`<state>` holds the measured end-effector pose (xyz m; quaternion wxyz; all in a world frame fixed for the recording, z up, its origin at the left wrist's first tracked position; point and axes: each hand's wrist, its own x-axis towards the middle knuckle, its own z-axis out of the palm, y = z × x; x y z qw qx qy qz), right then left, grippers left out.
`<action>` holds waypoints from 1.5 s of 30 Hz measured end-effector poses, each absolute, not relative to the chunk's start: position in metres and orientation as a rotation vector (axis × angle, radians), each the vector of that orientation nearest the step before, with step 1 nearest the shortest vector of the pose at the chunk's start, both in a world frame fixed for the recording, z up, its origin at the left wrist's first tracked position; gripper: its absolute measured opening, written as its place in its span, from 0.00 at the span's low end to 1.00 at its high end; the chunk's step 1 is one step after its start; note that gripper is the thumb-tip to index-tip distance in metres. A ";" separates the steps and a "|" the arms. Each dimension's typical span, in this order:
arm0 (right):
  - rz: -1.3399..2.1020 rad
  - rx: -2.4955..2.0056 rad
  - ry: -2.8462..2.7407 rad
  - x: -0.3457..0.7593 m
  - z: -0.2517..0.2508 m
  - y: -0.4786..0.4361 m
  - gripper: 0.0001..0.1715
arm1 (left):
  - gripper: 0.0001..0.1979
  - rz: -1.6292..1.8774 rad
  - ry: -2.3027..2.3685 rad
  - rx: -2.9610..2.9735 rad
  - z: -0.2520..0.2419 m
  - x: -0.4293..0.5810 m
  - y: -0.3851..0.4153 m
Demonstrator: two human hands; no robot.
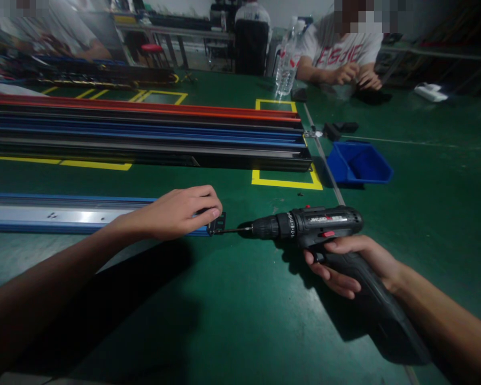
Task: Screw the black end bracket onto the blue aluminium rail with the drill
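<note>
My left hand (180, 211) presses down on the right end of a long blue and silver metal rail (64, 215) lying on the green table, fingers holding a small black end cap (217, 223) against it. My right hand (350, 262) grips the handle of a black cordless drill (316, 224). The drill lies level and points left. Its thin bit (232, 230) touches the end cap.
A stack of long red, blue and black rails (144, 133) lies across the table behind. A blue plastic bin (358, 163) stands to the right of it. Water bottles (286, 61) and a seated person's hands (356, 75) are at the far side.
</note>
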<state>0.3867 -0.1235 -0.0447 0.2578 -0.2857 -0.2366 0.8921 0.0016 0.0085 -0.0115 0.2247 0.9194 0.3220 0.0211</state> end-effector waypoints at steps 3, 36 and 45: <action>2.420 -0.770 -0.632 0.386 -0.043 -0.123 0.20 | 0.22 0.047 0.893 2.533 -0.011 0.001 0.008; 2.428 -0.728 -0.587 0.389 -0.046 -0.124 0.21 | 0.23 0.049 0.889 2.543 -0.011 0.000 0.009; 2.414 -0.763 -0.578 0.387 -0.043 -0.125 0.21 | 0.24 0.047 0.887 2.552 -0.011 0.001 0.009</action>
